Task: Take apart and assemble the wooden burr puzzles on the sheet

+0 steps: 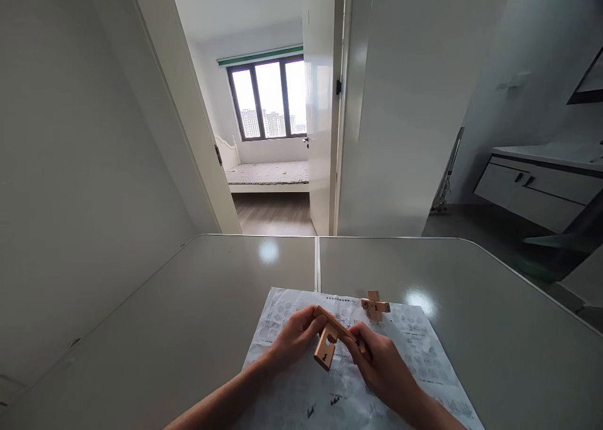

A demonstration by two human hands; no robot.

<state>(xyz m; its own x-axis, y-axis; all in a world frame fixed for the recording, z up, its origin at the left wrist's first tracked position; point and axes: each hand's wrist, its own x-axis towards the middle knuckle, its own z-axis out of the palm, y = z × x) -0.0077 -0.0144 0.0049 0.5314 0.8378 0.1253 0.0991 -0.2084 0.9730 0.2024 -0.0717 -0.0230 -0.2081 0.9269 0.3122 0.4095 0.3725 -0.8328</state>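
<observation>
My left hand (300,331) is closed, its thumb and fingers pinching the upper end of a wooden puzzle piece (335,323). My right hand (379,360) is closed around the lower right end of that same long piece. Below it, between my hands, a notched wooden block (325,349) with a dark mark on its end angles downward. Whether this block is joined to the long piece or only touches it, I cannot tell. Just beyond my right hand, a cross-shaped wooden puzzle (375,306) with numbers on it rests on the printed paper sheet (405,339).
The paper lies creased on a glossy grey table (188,329) with a pale seam down its middle. Past the table, an open door (323,103) shows a bed (268,172) under a window. A white cabinet (532,185) hangs at the right.
</observation>
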